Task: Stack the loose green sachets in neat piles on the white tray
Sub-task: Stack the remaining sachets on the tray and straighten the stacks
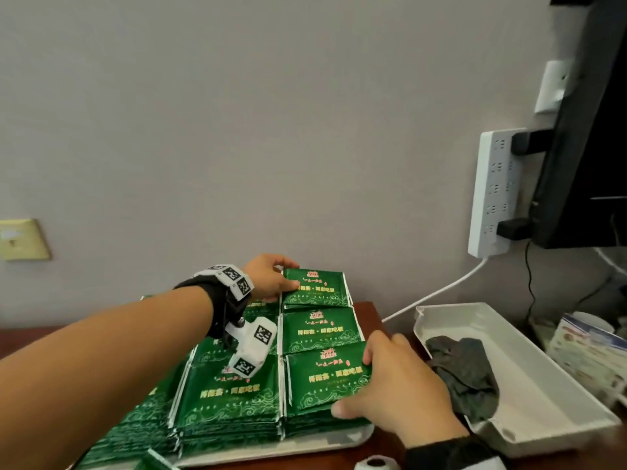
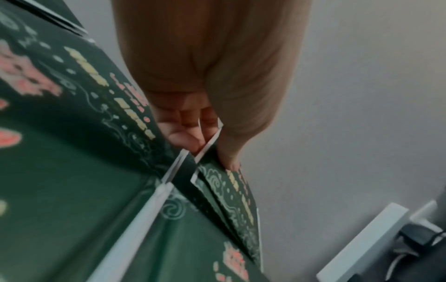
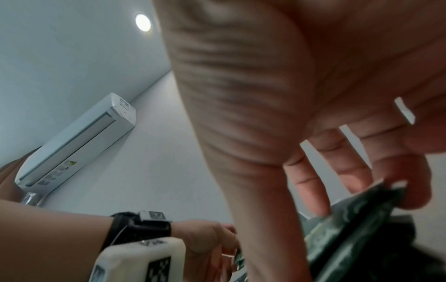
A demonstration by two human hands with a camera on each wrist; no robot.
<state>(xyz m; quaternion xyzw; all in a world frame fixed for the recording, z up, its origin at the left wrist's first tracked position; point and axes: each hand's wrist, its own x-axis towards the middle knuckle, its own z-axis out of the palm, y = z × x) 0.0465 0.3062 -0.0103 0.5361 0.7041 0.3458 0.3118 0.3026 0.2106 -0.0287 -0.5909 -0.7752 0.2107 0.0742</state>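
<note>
Two hands are on the green sachets right now, both working the piles on the white tray (image 1: 325, 442), which sits on the dark tabletop (image 1: 369, 308).

Left hand (image 1: 269, 279) is out at the tray's far end, thumb and fingers pinching the left edge of the far pile (image 1: 317, 288), the stack nearest the wall. From the left wrist view the fingertips (image 2: 185, 139) curl under that edge while the thumb presses on top, and the top sachets lift a little at that corner.

Right hand (image 1: 397, 385) is at the near pile (image 1: 322, 381), on the tray's right side. Thumb (image 1: 346, 410) lies along the pile's front edge, the fingers curl over its right edge, so the hand clasps that stack by its corner. The right wrist view shows the fingers bent, with crumpled green foil against them.

Between those two stacks sits the middle pile (image 1: 320, 329), untouched. More green stacks fill the tray's left side, partly hidden under the left forearm and its wrist camera (image 1: 252, 346).

Beside the tray, to its right, a second white tray (image 1: 529, 368) holds a dark cloth (image 1: 464, 371). Beyond that, a white power strip (image 1: 493, 195) stands against the wall.
</note>
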